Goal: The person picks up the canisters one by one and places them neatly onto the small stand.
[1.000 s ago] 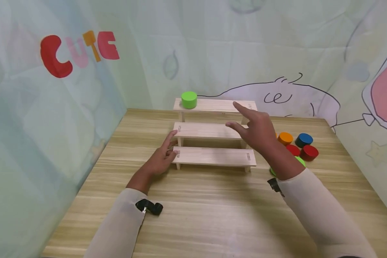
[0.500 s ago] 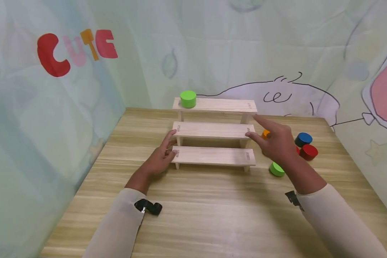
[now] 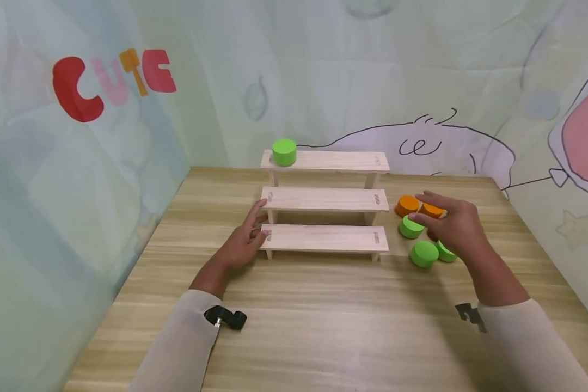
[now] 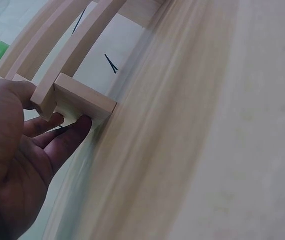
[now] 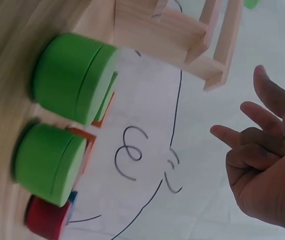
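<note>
In the head view, a three-tier wooden stand [image 3: 324, 198] rises in steps on the table. My left hand [image 3: 240, 245] grips its left end, thumb at the lowest tier and fingers against the side; the left wrist view shows these fingers [image 4: 67, 137] at the end panel. On the top tier's left end sits a green cylinder [image 3: 284, 152]. Over a group of coloured cylinders on the right hovers my right hand [image 3: 458, 226], thumb and forefinger apart, holding nothing. Beneath or beside it are green cylinders [image 3: 424, 254] and orange ones [image 3: 408, 205]. The right wrist view shows the hand above them.
A red cylinder [image 5: 45, 217] shows in the right wrist view; in the head view the right hand hides it. The wood-grain table [image 3: 294, 326] extends in front of the stand. A printed cloth backdrop [image 3: 215, 81] stands behind and at both sides.
My right hand has moved from above the stand's right part rightward and down to the cylinders, uncovering green and orange ones and now hiding the red and blue. My left hand stays put.
</note>
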A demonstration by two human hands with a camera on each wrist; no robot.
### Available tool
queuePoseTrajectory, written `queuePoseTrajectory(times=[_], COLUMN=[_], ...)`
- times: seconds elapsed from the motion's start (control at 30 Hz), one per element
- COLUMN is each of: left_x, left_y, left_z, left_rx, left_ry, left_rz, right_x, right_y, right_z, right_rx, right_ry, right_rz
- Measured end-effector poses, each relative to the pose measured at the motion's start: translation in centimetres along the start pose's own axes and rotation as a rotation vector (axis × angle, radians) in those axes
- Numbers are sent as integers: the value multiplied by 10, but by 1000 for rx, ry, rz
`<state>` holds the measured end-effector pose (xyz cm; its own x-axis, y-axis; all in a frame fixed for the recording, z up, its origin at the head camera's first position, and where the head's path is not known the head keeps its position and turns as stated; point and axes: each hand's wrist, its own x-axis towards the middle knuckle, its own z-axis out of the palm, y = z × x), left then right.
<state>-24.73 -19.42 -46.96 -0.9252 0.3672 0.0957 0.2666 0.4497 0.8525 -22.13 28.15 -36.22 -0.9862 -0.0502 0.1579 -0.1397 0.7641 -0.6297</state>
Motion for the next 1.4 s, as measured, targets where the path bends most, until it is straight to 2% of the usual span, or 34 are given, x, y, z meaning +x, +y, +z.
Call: queuePoseTrajectory(times=[0.1,0.43,0.67,1.0,1.2,1.4], left_x=[-1,-3,0,1,1,-1], left_y=[-2,-2,-1,-1,-3,1], left_z=[1,0,-4,-4,-1,0], left_rx=[4,-6,4,-5,0,2], left_ry=[2,7,10,5,2,1], left_rz=[1,9,25,29,39,14], right_x=[-1,-12,-15,-21,-23,-23], right_y=[12,44,57,72,85,93], right_z=[-6,-11,-13,-17,-17,-17], right_rx=[7,-34,-5,-29,-52,-59], right_ry=[-58,-115,-84,-101,-135,-182], right_rz=[74,197,220,268,277,282])
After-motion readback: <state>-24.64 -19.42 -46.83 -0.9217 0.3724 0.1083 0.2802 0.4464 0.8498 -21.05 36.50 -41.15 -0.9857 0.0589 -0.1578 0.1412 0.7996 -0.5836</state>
